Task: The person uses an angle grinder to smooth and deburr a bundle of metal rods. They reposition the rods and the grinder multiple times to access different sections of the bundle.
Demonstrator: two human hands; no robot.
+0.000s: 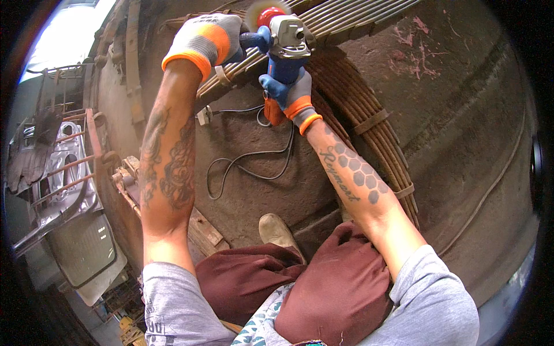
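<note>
- Angle grinder (pixel 288 39) at top centre of view, held in both gloved hands above the leaf springs.
- Left hand (pixel 209 39): grey-and-orange glove, fingers curled closed around the grinder's side handle (pixel 251 40).
- Right hand (pixel 297 95): matching glove, fingers wrapped around the blue grinder body; fingertips partly hidden.
- Red disc centre (pixel 270 16) with a blurred rim, left of the grey gear head; contact with metal cannot be told.
- Bright-edged leaf springs (pixel 363 16) lie slantwise behind the tool; rust-brown leaf spring pack (pixel 378 138) curves down at right, banded by clamps.
- Black cord (pixel 254 153) loops over the dark ground; pale plug (pixel 203 115) near the left forearm.
- Wooden plank (pixel 206 230) at lower left, beside tan shoe (pixel 278 232).
</note>
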